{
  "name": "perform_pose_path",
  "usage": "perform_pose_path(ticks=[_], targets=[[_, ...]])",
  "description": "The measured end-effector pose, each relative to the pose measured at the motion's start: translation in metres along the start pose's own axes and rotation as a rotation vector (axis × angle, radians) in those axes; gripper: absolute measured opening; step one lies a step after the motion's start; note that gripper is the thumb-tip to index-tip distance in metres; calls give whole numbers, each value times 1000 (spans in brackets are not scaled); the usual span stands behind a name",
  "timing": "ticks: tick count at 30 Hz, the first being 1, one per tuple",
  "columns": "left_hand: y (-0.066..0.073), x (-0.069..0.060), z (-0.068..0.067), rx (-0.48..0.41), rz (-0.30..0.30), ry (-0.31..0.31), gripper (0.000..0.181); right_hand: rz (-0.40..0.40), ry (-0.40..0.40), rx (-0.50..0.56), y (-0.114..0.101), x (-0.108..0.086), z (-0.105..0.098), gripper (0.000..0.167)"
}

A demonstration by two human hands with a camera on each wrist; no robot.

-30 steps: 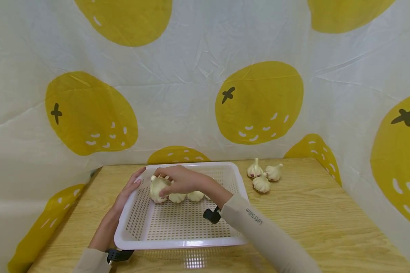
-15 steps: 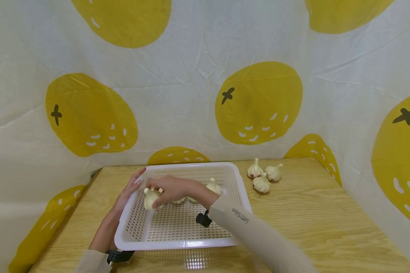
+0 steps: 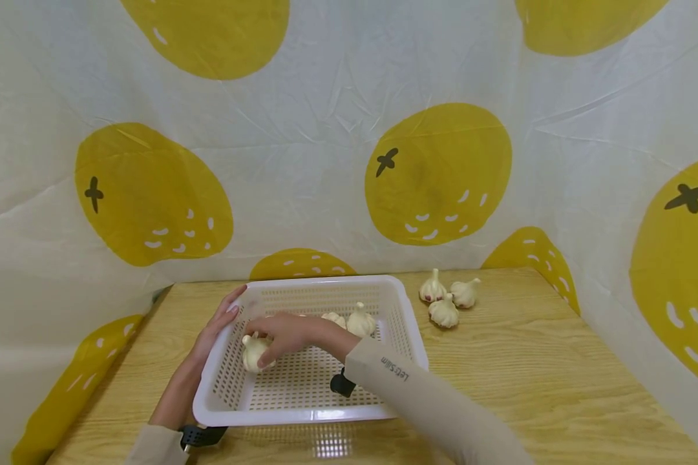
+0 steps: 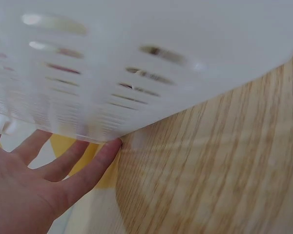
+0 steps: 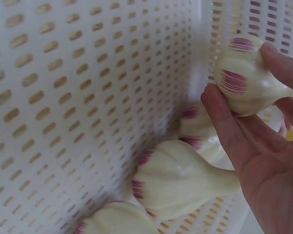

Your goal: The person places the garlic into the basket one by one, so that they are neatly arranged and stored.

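A white perforated basket (image 3: 326,414) stands on the wooden table. My right hand (image 3: 287,337) is inside it at the left, its thumb and fingers round a garlic bulb (image 3: 254,354); the right wrist view shows this bulb (image 5: 239,75) with purple streaks, pinched by the hand (image 5: 268,165). Other bulbs lie in the basket, among them one at the right (image 3: 360,321) and one below the hand (image 5: 180,180). My left hand (image 3: 212,329) rests against the basket's left side from outside; in the left wrist view its spread fingers (image 4: 83,170) touch the basket's outer wall (image 4: 210,29).
Three more garlic bulbs (image 3: 444,311) stand close together on the table (image 3: 535,361), right of the basket near the back edge. Behind the table hangs a pale cloth (image 3: 302,194) with large yellow fruit prints.
My right hand has moved toward me along the basket's left side with the bulb, which is lower in the basket. More bulbs show behind that hand. My left hand has stayed put.
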State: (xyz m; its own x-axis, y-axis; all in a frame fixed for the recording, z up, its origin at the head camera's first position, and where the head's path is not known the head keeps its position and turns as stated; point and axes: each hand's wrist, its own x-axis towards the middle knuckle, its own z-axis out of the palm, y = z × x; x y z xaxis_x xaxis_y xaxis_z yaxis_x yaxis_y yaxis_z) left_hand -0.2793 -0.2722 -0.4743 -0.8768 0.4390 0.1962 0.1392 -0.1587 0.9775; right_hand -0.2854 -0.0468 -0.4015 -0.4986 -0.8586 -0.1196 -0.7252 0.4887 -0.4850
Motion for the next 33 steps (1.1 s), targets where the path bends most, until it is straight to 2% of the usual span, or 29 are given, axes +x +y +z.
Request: perform_pose_path(ticks=[7,17,25,33], targets=[[1,-2,0,25,-29,25,55,22,-1,-56,4,5,11,56],[1,-1,0,2,15,-1,53,-9,7,-106,10,6,17,54],[2,-1,2,5,3,8,53,-35,27,-142,10,7,18,54],[-1,-1,1,-2,18,7,53,-15,47,-177,8,4,18,53]])
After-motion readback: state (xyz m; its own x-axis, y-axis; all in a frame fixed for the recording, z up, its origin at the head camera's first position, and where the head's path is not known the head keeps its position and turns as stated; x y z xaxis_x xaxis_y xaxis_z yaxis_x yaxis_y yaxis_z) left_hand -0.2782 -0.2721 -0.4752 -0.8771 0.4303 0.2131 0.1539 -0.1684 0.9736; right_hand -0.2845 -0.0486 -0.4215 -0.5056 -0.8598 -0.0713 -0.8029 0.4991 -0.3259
